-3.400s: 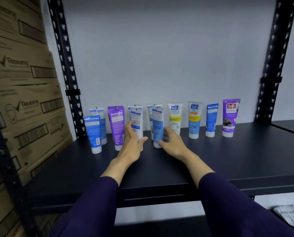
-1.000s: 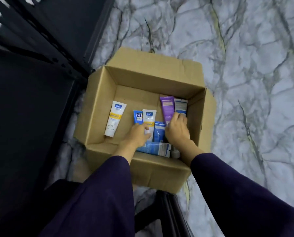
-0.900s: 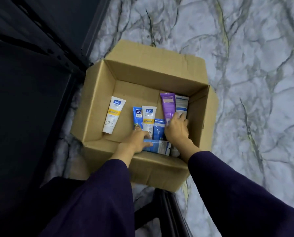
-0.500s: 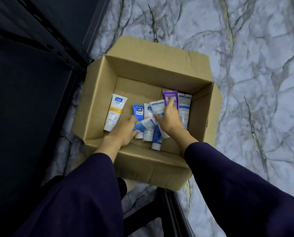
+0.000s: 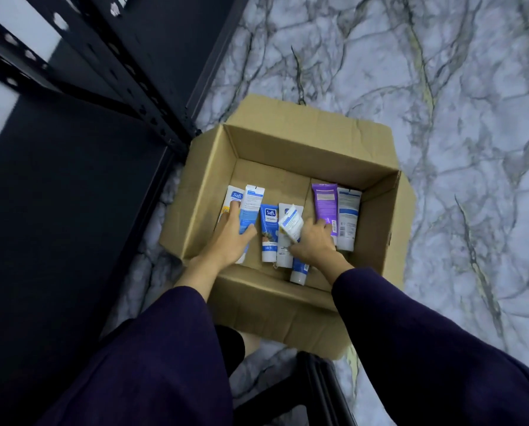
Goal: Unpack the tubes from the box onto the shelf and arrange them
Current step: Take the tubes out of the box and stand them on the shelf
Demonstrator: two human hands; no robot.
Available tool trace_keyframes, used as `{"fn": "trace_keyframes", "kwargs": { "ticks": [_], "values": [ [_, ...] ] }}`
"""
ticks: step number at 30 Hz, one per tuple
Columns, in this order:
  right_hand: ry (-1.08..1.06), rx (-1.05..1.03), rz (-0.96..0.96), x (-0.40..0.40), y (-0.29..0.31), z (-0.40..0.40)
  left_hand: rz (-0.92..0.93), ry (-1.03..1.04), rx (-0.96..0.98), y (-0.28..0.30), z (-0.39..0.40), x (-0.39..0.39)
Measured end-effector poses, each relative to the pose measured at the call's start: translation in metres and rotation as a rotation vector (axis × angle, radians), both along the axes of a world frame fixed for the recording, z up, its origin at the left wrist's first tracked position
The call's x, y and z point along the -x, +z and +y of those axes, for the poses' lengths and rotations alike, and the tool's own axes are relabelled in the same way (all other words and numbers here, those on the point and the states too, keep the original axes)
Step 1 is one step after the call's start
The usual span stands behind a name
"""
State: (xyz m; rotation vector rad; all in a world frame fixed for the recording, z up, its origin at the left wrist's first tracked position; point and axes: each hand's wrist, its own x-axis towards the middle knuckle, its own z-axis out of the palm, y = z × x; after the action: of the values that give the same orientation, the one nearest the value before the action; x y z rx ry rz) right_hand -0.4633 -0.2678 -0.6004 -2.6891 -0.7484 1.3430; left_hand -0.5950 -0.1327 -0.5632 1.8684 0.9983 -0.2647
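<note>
Both hands are reaching into the open cardboard box [image 5: 287, 142] at the frame's centre. The left hand [image 5: 231, 238] is curling its grip around a pale blue tube [image 5: 250, 207] at the box's left side; the right hand [image 5: 313, 244] is pinching a blue-and-white tube [image 5: 291, 225] — tilted up. Lying flat beside them are a purple tube [image 5: 325, 204] and others, the black shelf [image 5: 57, 195] filling the left of the frame.

Two arms are seen from above, each covered by a long, loose sleeve of dark purple cloth. The left sleeve [image 5: 152, 358] and the right sleeve [image 5: 426, 342] are plain, unmarked, and end at the wrists. The left hand [image 5: 231, 238] and right hand [image 5: 313, 244] are bare; no rings or watch are seen.
</note>
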Motion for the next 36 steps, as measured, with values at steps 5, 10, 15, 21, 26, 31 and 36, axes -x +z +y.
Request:
{"fn": "trace_keyframes", "kwargs": {
  "ticks": [5, 10, 15, 21, 26, 31, 36],
  "values": [
    [-0.198, -0.383, 0.042, 0.001, 0.048, 0.011, -0.18, 0.114, -0.044, 0.056, -0.001, -0.005],
    [-0.166, -0.793, -0.012, 0.001, 0.143, 0.035, -0.333, 0.173, -0.223, 0.138, 0.004, 0.001],
    [-0.143, -1.199, -0.003, 0.022, 0.265, 0.06, -0.502, 0.291, -0.38, 0.249, 0.006, 0.027],
    [-0.018, -1.557, 0.075, 0.088, 0.425, 0.087, -0.727, 0.41, -0.662, 0.395, 0.002, 0.091],
    [0.189, -1.763, 0.203, 0.163, 0.531, 0.117, -0.848, 0.503, -0.904, 0.51, 0.004, 0.166],
    [0.375, -1.801, 0.377, 0.239, 0.595, 0.153, -0.86, 0.632, -1.077, 0.579, 0.014, 0.25],
    [0.539, -1.798, 0.47, 0.298, 0.619, 0.191, -0.842, 0.775, -1.107, 0.59, 0.037, 0.318]
  ]
}}
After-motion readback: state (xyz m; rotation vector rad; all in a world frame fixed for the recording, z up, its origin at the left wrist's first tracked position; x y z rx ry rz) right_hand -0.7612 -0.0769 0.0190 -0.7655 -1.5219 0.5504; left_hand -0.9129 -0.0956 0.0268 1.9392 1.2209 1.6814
